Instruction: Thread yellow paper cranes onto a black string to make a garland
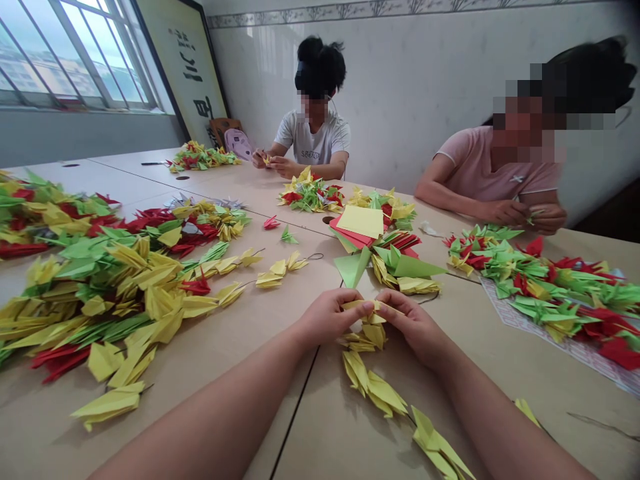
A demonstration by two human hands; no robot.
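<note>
My left hand and right hand pinch a yellow origami crane between them at lower centre of the frame. Just below, a line of yellow cranes lies on the counter. A stack of yellow and red paper squares sits farther up.

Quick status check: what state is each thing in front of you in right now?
Left hand: pinching the yellow paper crane.
Right hand: pinching the same crane from the other side.
Yellow paper crane: folded, held between both hands.
Yellow paper cranes: lying in a row below the hands.
Paper squares: flat, unfolded, yellow sheet on red.
Co-worker's hands: raised together, holding a small yellow folded piece.
</note>
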